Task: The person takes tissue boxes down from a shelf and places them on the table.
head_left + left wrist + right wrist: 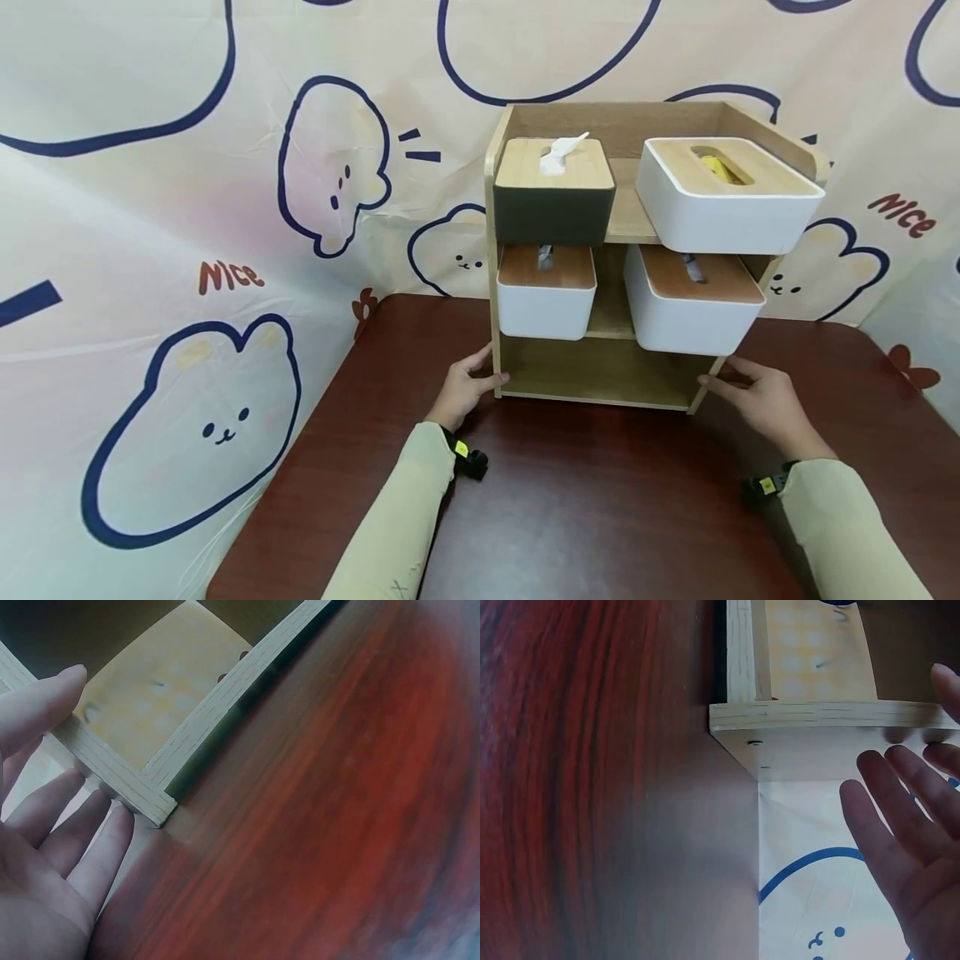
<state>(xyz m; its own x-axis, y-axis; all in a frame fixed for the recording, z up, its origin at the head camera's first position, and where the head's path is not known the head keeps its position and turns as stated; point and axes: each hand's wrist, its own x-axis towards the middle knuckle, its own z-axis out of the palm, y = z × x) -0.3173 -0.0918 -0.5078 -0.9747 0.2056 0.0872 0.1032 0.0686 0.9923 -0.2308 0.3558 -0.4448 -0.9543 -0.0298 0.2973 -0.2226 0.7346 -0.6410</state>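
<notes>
A small wooden shelf (pixel 630 125) stands upright in the head view, tissue boxes on its upper two levels. My left hand (pixel 459 393) is at its lower left side panel (pixel 112 769); in the left wrist view the thumb lies over the front edge and the fingers touch the outer face, pinching the panel. Beside the lower right panel (pixel 810 716) is my right hand (pixel 767 403). Its thumb is at the front edge, while the fingers extend almost straight along the outside, fingertips close to the panel. Whether they touch it, I cannot tell.
On top sit a dark tissue box (pixel 555 215) and a large white one (pixel 738 223). Two white boxes with brown lids, left (pixel 546 313) and right (pixel 697 323), fill the middle level and jut forward. A patterned curtain (pixel 315 333) hangs behind the dark red table (pixel 600 500).
</notes>
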